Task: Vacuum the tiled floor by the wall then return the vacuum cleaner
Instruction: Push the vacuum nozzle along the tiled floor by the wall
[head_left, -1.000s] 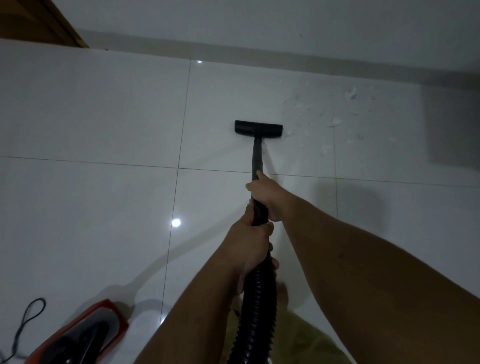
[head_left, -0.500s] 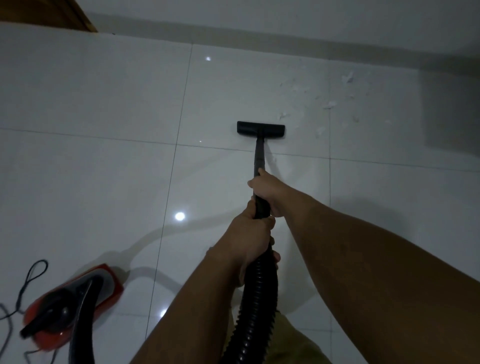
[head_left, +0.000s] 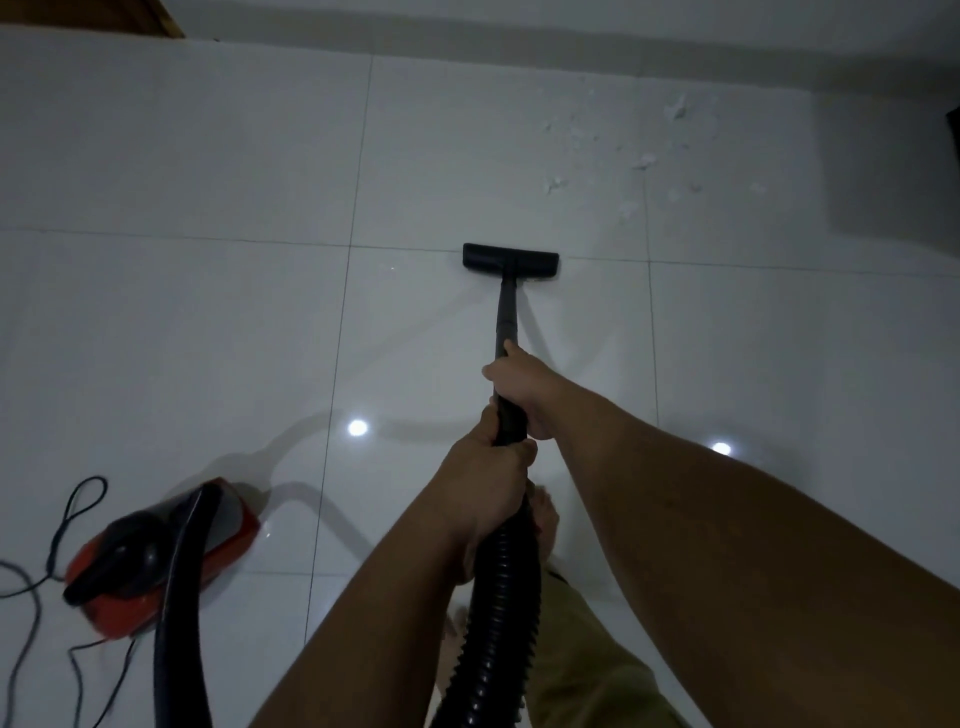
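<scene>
A glossy white tiled floor is seen running to a pale wall at the top. White debris is scattered near the wall, apart from the black floor nozzle, which is laid flat on a grout line. The black wand is gripped by the right hand with curled fingers, and just behind it the ribbed hose is clasped by the left hand. The red vacuum cleaner is set at lower left, beside its cord.
</scene>
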